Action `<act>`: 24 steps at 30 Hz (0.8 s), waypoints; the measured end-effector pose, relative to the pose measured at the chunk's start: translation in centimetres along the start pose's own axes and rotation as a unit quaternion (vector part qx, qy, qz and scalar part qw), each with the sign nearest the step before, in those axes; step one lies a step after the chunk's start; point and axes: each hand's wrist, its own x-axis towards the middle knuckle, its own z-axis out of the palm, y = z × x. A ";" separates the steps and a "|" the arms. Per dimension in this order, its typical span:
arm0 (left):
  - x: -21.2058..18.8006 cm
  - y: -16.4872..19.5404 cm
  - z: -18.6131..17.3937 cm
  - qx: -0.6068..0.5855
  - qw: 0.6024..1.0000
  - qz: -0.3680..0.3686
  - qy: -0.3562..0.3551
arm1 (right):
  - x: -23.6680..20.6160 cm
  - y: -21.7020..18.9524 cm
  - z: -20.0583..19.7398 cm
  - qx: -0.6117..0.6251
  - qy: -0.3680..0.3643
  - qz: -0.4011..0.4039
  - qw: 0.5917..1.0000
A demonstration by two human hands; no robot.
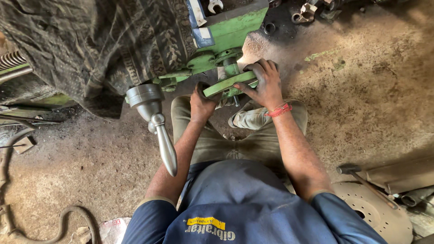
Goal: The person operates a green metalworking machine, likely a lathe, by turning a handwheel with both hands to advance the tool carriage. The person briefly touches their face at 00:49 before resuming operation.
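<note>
Under the green machine (233, 27), just above the person's knees, a flat green bar (228, 83) hangs tilted from a pivot post. Both hands are on it: the left hand (202, 103) wraps its lower end from beneath, fingers closed round it, and the right hand (264, 83) clamps the upper end, fingers (266, 68) curled over the top edge. The bar looks like painted steel, so stiff and probably heavy, likely greasy where the paint is worn; the two ends, away from the pivot, seem the safest hold, since the edges look square and fingers near the post could get pinched. Room is tight. A steel handle (158, 126) juts out just left of the left forearm, and a dark cloth (90, 45) drapes over the machine body above it. To the right the dirt floor (375, 90) opens out, with a hammer (361, 178) resting on a perforated disc (375, 210) near the right elbow.
</note>
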 end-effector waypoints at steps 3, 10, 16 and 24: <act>0.0 -0.3 0.1 -0.002 1.000 0.024 0.010 | -0.1 0.0 0.1 -0.007 -0.001 0.003 1.000; 0.0 -1.1 0.2 -0.027 0.999 0.026 0.003 | -0.1 0.1 0.3 -0.028 -0.011 0.009 1.000; 0.0 -1.4 0.2 -0.051 0.998 0.030 -0.006 | -0.2 0.0 0.4 -0.028 -0.015 0.018 0.999; 0.0 -1.7 0.4 -0.052 0.998 0.031 -0.002 | -0.2 -0.2 0.5 -0.036 -0.015 0.013 0.999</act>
